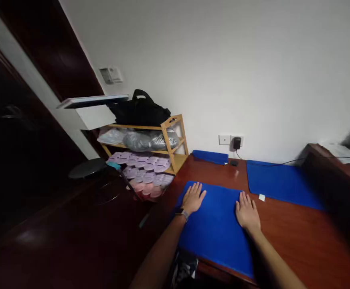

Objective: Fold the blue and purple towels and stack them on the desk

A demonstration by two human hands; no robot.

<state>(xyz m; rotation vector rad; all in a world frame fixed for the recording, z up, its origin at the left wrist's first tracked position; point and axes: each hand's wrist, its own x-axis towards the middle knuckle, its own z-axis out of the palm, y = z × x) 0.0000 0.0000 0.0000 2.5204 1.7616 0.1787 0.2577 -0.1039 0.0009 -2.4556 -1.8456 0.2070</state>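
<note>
A blue cloth (215,228) lies spread flat on the reddish-brown wooden table (295,237), reaching its front edge. My left hand (193,198) rests palm down near the cloth's far left corner, fingers stretched out and thumb apart; a watch is on that wrist. Over the far right corner lies my right hand (247,211), also flat, with its fingers extended. To the right, a second blue cloth (283,184) is laid out, a small white tag (261,197) at its near edge. A narrow folded blue cloth (210,157) sits by the wall.
A black charger (237,143) is plugged into the wall, its cable trailing right across the table. Left of the table stands a wooden rack (179,160) with a black bag (141,110) on top and purple slippers (144,162) below. A round stool (87,168) stands farther left.
</note>
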